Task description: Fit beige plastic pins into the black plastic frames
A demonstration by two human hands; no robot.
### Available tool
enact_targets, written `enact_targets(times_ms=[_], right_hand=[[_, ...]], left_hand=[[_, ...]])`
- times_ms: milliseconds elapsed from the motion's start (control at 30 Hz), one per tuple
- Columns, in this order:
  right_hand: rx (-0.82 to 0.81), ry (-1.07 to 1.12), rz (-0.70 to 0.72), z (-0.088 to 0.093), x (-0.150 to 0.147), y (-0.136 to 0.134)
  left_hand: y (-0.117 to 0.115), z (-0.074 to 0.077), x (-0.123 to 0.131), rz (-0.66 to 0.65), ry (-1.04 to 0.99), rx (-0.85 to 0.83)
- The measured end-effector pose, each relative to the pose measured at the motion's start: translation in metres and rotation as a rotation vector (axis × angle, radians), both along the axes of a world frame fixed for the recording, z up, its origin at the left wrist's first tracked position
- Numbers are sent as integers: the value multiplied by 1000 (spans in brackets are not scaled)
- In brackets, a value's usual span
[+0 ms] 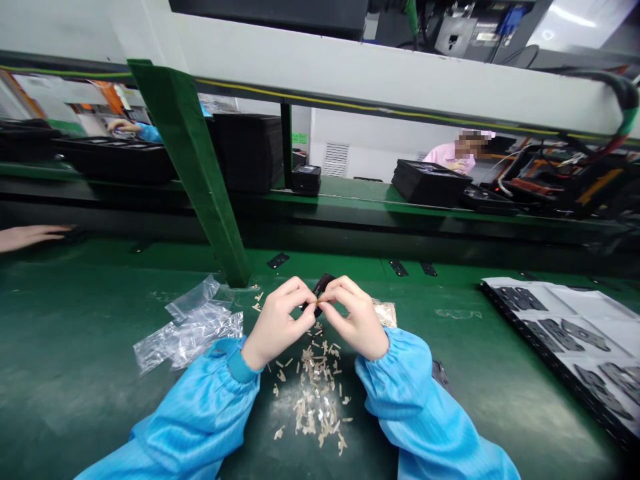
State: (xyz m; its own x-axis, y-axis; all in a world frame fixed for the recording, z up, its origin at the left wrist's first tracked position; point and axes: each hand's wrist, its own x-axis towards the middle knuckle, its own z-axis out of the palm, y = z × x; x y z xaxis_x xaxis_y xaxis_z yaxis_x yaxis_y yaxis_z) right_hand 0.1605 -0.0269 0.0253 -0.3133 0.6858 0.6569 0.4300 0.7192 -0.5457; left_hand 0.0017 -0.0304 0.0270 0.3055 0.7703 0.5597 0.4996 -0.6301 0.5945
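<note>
Head view, and here you are with both hands drawn in tight at the middle of the bench: your left hand [277, 319] and your right hand [354, 319] are curled into pinches, knuckles close, fingertips almost meeting. Caught between them is a small black part [320, 290], its long axis slanting up and away to your right, partly hidden by your fingers. Your left hand seems to have hold of it, though the fingers cover the grip, so I can't be sure. Your right hand pinches a tan strip [318, 305], a short sliver lying nearly crosswise at the black part's lower end, which puts that hand nearer the point where the two meet. Right below your wrists, a loose heap of tan slivers [316, 393] spreads toward you across the green bench mat [75, 333]. Just beside your left hand lies a crumpled clear plastic bag [187, 327]; just beside your right, a small crinkled packet [385, 313]. Well off to your right sits a black-rimmed tray [540, 350] holding flat black parts [560, 335]. Far past your left hand, a co-worker's hand [33, 237] rests at the bench edge.
</note>
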Motion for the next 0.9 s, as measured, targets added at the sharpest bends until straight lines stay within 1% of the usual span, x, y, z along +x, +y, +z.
enact_targets(times_ms=[167, 267, 333, 400, 467, 567, 700, 800, 900], right_hand=[[-32, 77, 28, 8, 6, -1], [7, 23, 41, 11, 7, -3], [92, -100, 24, 10, 7, -5], [213, -221, -18, 8, 5, -7], [310, -268, -45, 7, 5, -8], [385, -229, -58, 7, 5, -11], [431, -180, -98, 11, 4, -16], [430, -179, -96, 13, 3, -18], [437, -141, -101, 15, 3, -19]], left_hand=[[4, 1, -4, 0, -34, -11], [7, 3, -7, -15, -88, -87], [8, 4, -9, -48, -137, -158], [8, 5, -11, -96, -189, -228], [7, 5, -12, -143, -233, -294], [4, 7, -13, -209, -282, -384], [-2, 11, -11, -289, -318, -474], [-5, 14, -10, -308, -329, -518], [-5, 14, -9, -292, -339, -522]])
